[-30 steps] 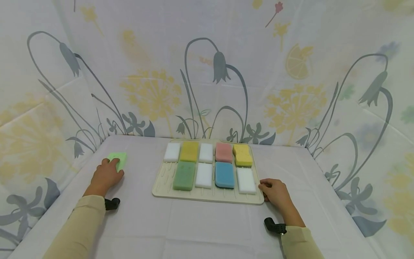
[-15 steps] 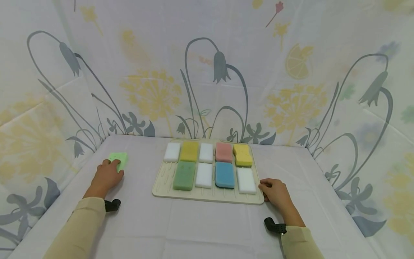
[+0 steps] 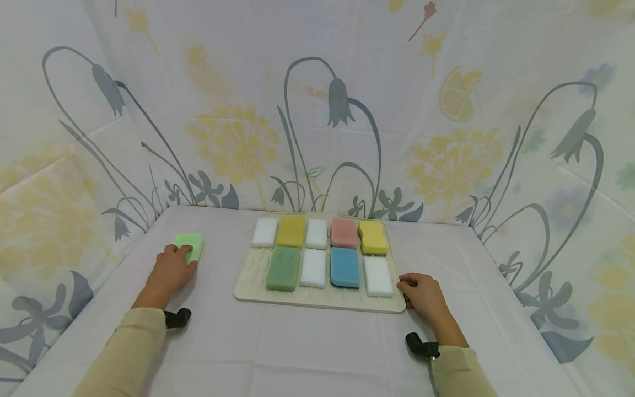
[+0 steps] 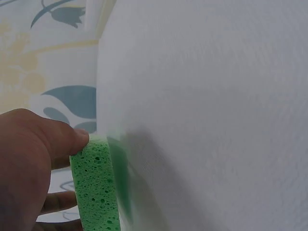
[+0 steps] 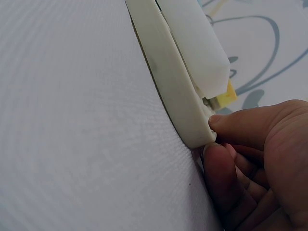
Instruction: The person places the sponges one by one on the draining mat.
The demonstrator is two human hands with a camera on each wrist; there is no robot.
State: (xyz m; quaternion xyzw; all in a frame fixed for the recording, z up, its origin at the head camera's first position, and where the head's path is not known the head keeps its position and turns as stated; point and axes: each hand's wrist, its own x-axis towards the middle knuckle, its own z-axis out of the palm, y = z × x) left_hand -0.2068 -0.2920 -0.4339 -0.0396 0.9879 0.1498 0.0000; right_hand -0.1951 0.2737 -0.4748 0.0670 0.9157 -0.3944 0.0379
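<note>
My left hand (image 3: 171, 273) grips a light green sponge (image 3: 194, 246) at the left side of the table, thumb on one edge and fingers on the other. In the left wrist view the porous sponge (image 4: 96, 187) stands close over the white cloth and casts a green-tinged shadow. With thumb and finger, my right hand (image 3: 423, 295) pinches the right edge of a cream tray (image 3: 317, 301) near its front corner; the right wrist view shows the thumb on top of the rim (image 5: 168, 82) and a finger under it.
Two rows of sponges lie on the tray: several white ones, a yellow (image 3: 290, 231), a pink (image 3: 344, 233), a notched yellow (image 3: 372, 238), a green (image 3: 283, 268) and a blue one (image 3: 345, 267). A floral cloth wall (image 3: 317, 154) encloses the table at the back and sides.
My left hand has moved slightly to the right, carrying the light green sponge with it. The right hand and the tray have stayed in place.
</note>
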